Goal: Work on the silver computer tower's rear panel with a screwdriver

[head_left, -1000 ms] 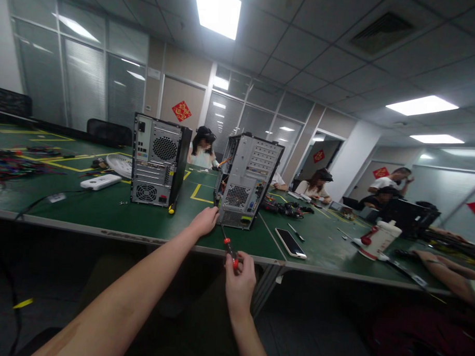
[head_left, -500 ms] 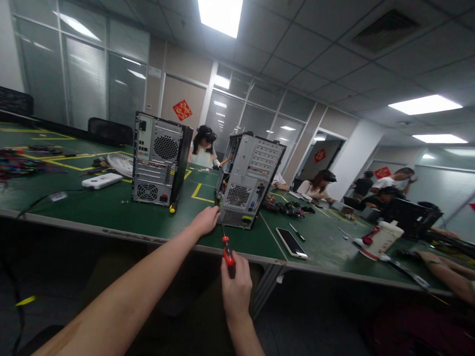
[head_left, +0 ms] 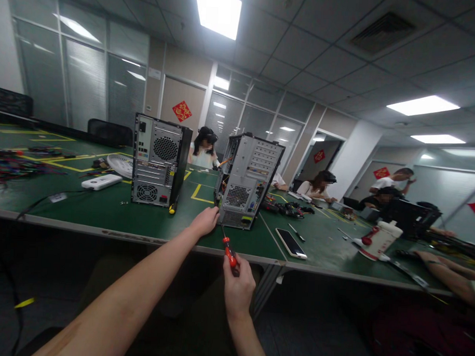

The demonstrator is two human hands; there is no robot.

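green table (head_left: 189, 225) | two upright computer cases (head_left: 156, 162) (head_left: 247, 178) | phone (head_left: 291, 243) | cable pile (head_left: 17, 166)

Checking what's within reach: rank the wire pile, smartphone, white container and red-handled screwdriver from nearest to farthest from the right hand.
From the right hand:
1. Red-handled screwdriver, held in it
2. Smartphone, to its right
3. White container, farther right
4. Wire pile, far left

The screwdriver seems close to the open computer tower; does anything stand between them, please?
Nothing visible stands between the screwdriver and the open computer tower; the left hand is beside the tip.
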